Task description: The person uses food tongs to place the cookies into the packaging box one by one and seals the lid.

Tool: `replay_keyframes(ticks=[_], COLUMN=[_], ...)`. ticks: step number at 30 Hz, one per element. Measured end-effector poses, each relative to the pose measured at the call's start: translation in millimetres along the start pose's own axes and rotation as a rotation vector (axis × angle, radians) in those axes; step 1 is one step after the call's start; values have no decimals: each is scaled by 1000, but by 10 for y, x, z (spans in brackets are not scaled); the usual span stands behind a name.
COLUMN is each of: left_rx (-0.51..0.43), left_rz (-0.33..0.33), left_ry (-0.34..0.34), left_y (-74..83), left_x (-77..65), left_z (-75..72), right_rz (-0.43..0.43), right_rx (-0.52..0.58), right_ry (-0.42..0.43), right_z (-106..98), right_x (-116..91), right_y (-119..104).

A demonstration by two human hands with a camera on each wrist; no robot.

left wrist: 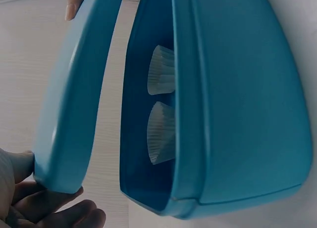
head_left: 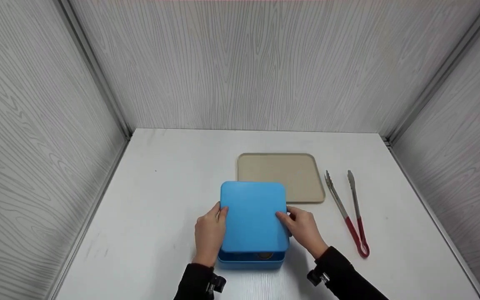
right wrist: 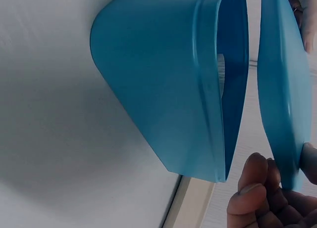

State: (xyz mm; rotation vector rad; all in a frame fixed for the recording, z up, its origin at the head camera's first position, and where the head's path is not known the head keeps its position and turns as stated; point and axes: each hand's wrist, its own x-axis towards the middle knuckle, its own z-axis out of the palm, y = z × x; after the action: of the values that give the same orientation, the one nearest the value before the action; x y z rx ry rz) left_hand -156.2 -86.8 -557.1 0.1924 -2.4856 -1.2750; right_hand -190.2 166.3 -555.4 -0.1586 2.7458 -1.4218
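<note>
A blue lid [head_left: 253,216] is held between both hands, just above a blue box [head_left: 250,264]. The left hand [head_left: 210,233] pinches the lid's left edge, thumb on top. On the opposite edge, the right hand [head_left: 302,227] pinches it the same way. A gap between lid and box shows in both wrist views. Inside the box [left wrist: 247,99], the left wrist view shows two pale pleated paper cups [left wrist: 162,72], partly hidden by the wall. The head view has the lid covering most of the box.
Behind the lid lies a beige tray [head_left: 281,166], its near left corner hidden. Metal tongs [head_left: 354,225] with red handles lie spread on the white table [head_left: 161,187] to the right. Grey wood-patterned panels [head_left: 244,62] enclose the back and both sides.
</note>
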Motion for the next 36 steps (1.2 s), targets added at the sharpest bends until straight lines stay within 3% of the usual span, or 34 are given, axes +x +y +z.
replay_keyframes(ticks=[11, 16, 23, 33, 36], left_rx=[1, 26, 36, 15, -7], left_rz=[-134, -149, -176, -156, -176], left_ry=[-94, -129, -150, -127, -121], left_y=[-174, -240, -275, -336, -339], left_x=[14, 15, 12, 31, 45], left_z=[107, 157, 212, 215, 210], right_rz=[-46, -53, -42, -34, -19], right_rx=[-253, -320, -337, -331, -334], right_ry=[-16, -20, -32, -17, -18], right_z=[158, 195, 237, 264, 275], right_x=[3, 10, 1, 0, 8], right_y=[-3, 19, 95, 75, 60])
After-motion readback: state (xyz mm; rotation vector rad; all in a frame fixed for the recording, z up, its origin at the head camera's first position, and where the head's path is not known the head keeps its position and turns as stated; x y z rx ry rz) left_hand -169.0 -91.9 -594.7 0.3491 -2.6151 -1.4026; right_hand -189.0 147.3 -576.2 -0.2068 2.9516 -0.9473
